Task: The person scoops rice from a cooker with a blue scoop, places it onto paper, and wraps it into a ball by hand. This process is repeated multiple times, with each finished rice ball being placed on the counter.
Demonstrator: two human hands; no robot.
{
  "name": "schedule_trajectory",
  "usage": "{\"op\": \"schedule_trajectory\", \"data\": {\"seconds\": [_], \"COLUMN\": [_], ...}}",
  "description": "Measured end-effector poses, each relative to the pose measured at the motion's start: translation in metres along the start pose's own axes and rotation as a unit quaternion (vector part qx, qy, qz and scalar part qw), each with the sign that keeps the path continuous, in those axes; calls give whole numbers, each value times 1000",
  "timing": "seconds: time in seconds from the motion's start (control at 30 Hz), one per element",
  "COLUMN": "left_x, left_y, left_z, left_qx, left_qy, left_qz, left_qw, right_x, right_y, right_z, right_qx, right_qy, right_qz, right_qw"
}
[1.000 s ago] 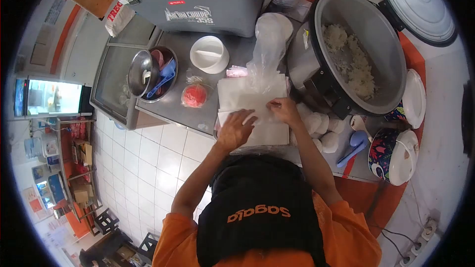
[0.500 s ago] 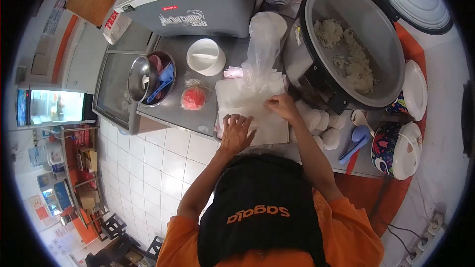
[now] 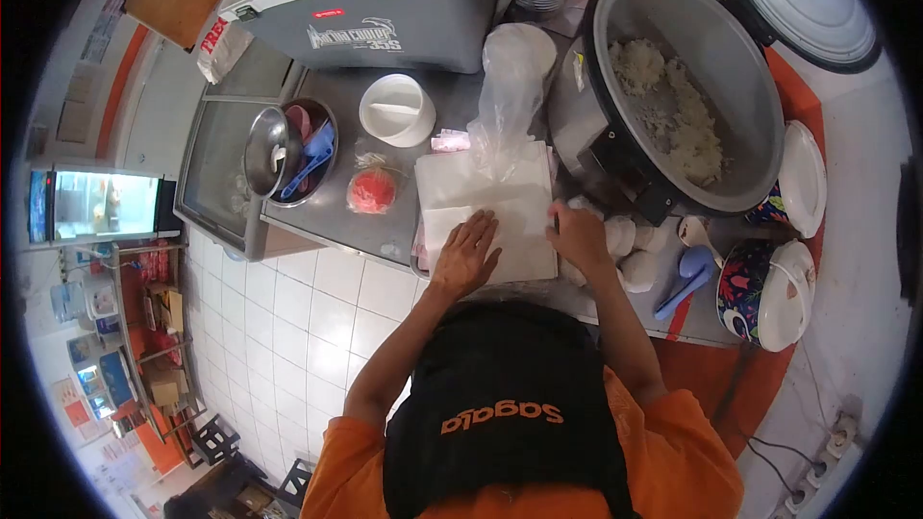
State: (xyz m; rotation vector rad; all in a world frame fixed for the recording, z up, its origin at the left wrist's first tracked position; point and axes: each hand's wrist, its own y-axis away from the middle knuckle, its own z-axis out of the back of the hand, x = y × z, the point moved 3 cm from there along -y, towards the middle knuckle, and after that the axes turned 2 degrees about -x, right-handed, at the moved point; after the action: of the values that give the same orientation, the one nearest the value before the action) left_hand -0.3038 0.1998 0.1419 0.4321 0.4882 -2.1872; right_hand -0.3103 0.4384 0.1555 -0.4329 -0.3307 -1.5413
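Note:
A stack of pale wrapping paper sheets (image 3: 524, 245) lies on the metal counter in front of my body. My left hand (image 3: 467, 256) rests flat on the top sheet, fingers stretched out, near a crease across the paper. At the stack's right edge is my right hand (image 3: 581, 236), its fingers curled closed. A small dark bit shows at its fingertips, too little to name. A clear plastic bag (image 3: 508, 111) lies over the far edge of the paper. Small white rounded pieces (image 3: 638, 271) lie just right of my right hand.
A large open rice cooker (image 3: 601, 139) with rice (image 3: 694, 139) stands at right. Behind are a grey cooler box (image 3: 404, 34) and a white tub (image 3: 397, 111). Left are metal bowls (image 3: 264, 159) and a bag of red contents (image 3: 372, 191). A purple-blue scoop (image 3: 685, 286) lies near the patterned pot (image 3: 745, 293).
My right hand has moved right and toward me, from the paper's surface to its right edge. My left hand has shifted slightly right and now lies flatter.

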Motion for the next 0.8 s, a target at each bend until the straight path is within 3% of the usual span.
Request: {"op": "schedule_trajectory", "data": {"seconds": [0.03,0.13,0.23,0.33,0.43,0.53,0.63,0.73,0.8], "left_x": [1,5,9,11,10,11,11,11,14], "left_y": [-2,-8,-9,-9,-8,-9,-10,-13,-16], "left_z": [1,-2,-4,-2,-2,1,1,-1,-4], "left_qx": [-5,-17,-29,-42,-51,-60,-65,-78,-77], "left_qy": [-2,-1,-6,5,15,27,32,32,30], "left_qz": [1,5,9,11,10,13,11,8,-1], "left_qw": [1000,1000,1000,999,999,998,997,996,997], "right_x": [-6,6,6,-4,-7,1,-6,-18,-20], "right_y": [-1,-22,-29,-29,-33,-35,-39,-70,-95], "right_z": [-6,17,19,2,-11,-1,-18,-53,-80], "right_qx": [54,199,151,193,230,311,233,237,41], "right_qy": [28,-181,-131,-84,-127,-280,-235,-252,-261], "right_qz": [5,-28,-15,14,59,-78,63,-165,-145], "right_qw": [998,963,980,978,963,905,941,924,954]}}
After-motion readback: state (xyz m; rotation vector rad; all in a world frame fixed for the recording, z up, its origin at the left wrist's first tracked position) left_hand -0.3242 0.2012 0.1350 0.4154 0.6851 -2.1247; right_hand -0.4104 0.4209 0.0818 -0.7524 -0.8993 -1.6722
